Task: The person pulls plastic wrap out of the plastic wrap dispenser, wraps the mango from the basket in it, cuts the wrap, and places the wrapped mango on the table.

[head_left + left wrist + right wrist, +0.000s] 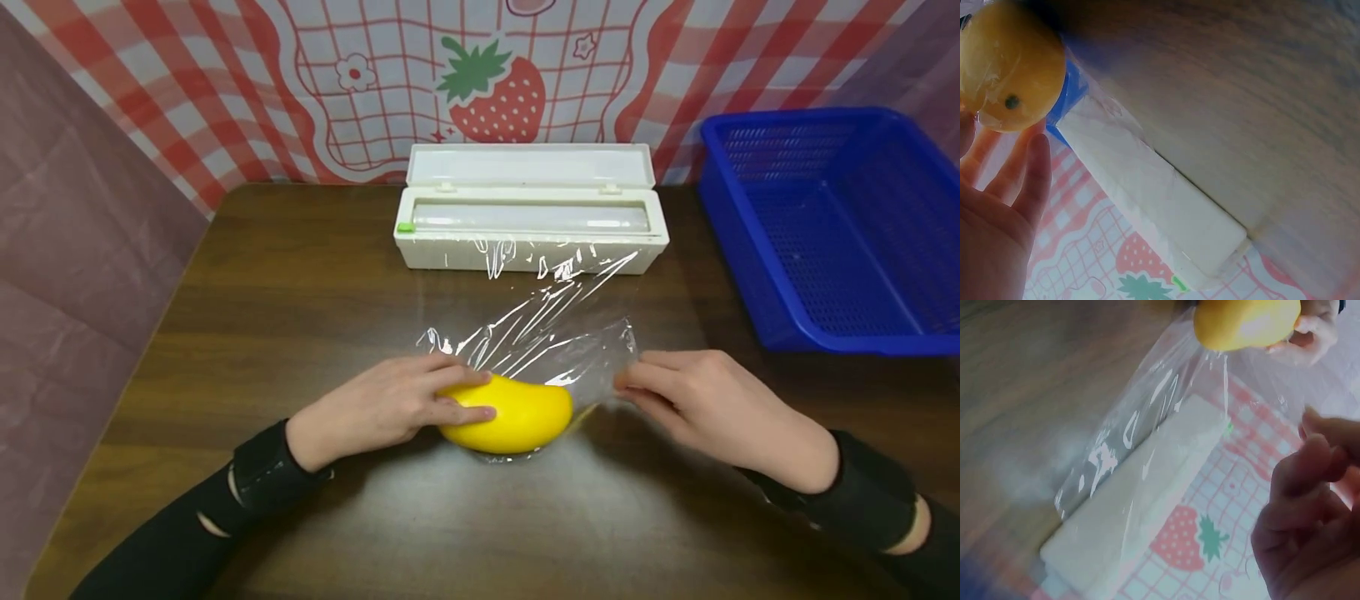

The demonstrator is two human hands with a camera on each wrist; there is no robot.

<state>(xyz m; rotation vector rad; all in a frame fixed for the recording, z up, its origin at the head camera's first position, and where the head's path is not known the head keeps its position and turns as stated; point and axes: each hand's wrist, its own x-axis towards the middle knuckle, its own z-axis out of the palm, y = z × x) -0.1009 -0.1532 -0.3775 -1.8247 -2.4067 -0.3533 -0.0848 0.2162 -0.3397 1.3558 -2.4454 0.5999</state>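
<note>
A yellow mango (528,417) lies on a sheet of clear cling film in the middle of the table. My left hand (390,402) grips its left end, thumb and fingers spread over the skin. In the left wrist view a dark stem spot shows on the mango (1019,69). The cling film (543,329) runs wrinkled from the white dispenser box (528,165) down to the fruit. To the right of the mango, my right hand (712,408) pinches the film's edge between thumb and fingers. Some film lies under the mango, its outline hard to see.
Behind the mango the dispenser stands with its lid up and a film roll inside; a green slider (406,227) sits at its left end. A blue plastic basket (780,292) occupies the right rear. A strawberry-print cloth (360,108) hangs behind the wooden table (300,300).
</note>
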